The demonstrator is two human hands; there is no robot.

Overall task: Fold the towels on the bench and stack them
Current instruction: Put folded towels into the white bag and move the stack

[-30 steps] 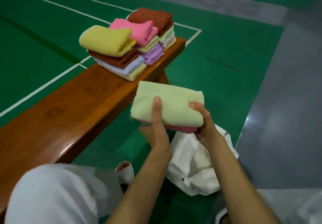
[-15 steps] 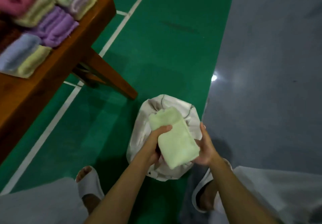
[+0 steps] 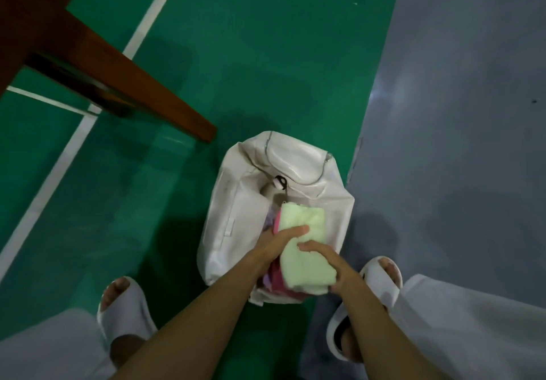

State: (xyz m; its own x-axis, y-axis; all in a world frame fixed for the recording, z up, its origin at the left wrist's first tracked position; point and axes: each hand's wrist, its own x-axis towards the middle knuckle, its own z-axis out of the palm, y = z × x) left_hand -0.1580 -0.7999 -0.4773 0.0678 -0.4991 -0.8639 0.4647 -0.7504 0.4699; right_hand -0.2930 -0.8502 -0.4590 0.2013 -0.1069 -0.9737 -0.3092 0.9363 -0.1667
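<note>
A folded pale green towel point(image 3: 301, 249) lies in the mouth of a white bag point(image 3: 236, 217) on the floor, with a pink towel point(image 3: 276, 279) under it and a bit of purple cloth beside that. My left hand point(image 3: 277, 241) grips the green towel's left edge, thumb lying across its top. My right hand point(image 3: 331, 261) holds its right side, fingers laid over the top. The stacks on the bench are out of view.
The wooden bench point(image 3: 23, 10) fills the top left corner, its slanted leg point(image 3: 141, 93) reaching down toward the bag. My feet in white slippers, left point(image 3: 121, 311) and right point(image 3: 372, 288), flank the bag. Green court floor with white lines lies left, grey floor right.
My view has swung from the bench down to the floor. Both hands carried the green and pink towels away from the bench and lowered them into the white bag.
</note>
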